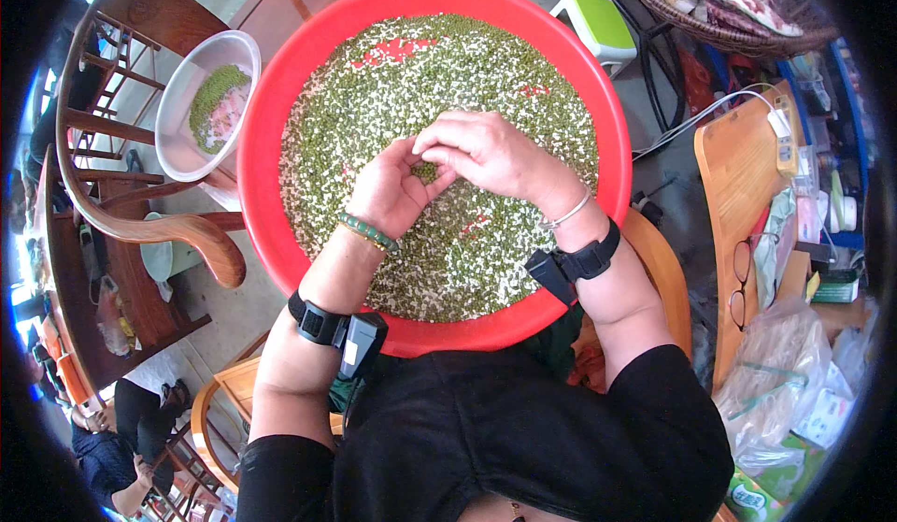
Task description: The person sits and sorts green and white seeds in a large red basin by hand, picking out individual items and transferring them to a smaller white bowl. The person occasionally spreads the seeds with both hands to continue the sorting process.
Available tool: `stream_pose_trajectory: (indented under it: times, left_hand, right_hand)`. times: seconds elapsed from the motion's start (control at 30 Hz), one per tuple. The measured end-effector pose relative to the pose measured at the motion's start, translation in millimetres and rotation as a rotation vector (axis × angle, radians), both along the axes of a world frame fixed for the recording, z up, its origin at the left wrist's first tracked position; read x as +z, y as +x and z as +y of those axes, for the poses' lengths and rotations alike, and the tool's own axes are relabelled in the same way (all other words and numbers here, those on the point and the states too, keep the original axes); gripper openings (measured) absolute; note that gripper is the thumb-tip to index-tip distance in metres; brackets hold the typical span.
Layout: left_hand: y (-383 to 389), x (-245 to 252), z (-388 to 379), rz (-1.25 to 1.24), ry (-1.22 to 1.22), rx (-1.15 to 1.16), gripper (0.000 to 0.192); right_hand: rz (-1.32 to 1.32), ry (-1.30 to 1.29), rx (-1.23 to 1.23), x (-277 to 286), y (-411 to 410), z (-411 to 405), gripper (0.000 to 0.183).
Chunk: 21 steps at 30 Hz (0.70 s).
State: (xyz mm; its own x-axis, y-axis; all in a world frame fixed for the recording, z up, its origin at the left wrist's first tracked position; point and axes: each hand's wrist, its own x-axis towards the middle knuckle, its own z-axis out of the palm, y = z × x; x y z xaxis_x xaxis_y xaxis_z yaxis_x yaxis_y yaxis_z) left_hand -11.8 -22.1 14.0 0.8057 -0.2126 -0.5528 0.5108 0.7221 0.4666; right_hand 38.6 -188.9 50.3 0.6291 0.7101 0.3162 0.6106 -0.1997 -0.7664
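Observation:
A large red plastic basin point(610, 171) stands before me, spread with small green beans point(448, 52) that look like mung beans, mixed with many small white pieces point(490, 269). Over its middle, my left hand point(389, 189) is cupped palm up and holds a small heap of green beans point(425, 171). My right hand point(483, 147) arches above that palm, its bent fingers and thumb meeting the left fingertips. Whether anything sits between the right fingers is hidden. Red basin floor shows through in a few patches.
A translucent white tub point(165, 136) with green beans stands on a wooden chair point(84, 220) at left. A green-topped stool point(599, 28) and a wicker basket point(736, 42) are at upper right. Eyeglasses point(739, 284) lie on a wooden surface point(729, 192) at right. Another person point(112, 452) sits lower left.

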Motion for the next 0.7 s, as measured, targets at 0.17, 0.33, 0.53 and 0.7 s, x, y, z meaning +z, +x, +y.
stream_pose_trajectory:
  times: [0.17, 0.33, 0.53, 0.7]
  left_hand:
    - [0.2, -4.4, 0.2, 0.007, -0.048, -0.009, 0.028]
    - [0.7, -1.5, 2.4, -0.044, -0.061, -0.046, 0.026]
    - [7.7, 7.1, 16.0, -0.038, -0.055, 0.116, 0.033]
    - [15.9, 6.2, 36.7, -0.069, -0.039, 0.321, 0.041]
  right_hand:
    - [-0.065, 0.030, -0.034, -2.1, -0.3, 1.6, 0.010]
    - [-0.047, 0.041, -0.063, 2.1, 1.6, 0.5, 0.014]
    - [-0.018, -0.043, -0.101, 14.2, 6.1, -15.8, 0.008]
    - [0.230, -0.340, 0.272, 4.2, -1.9, -18.2, 0.011]
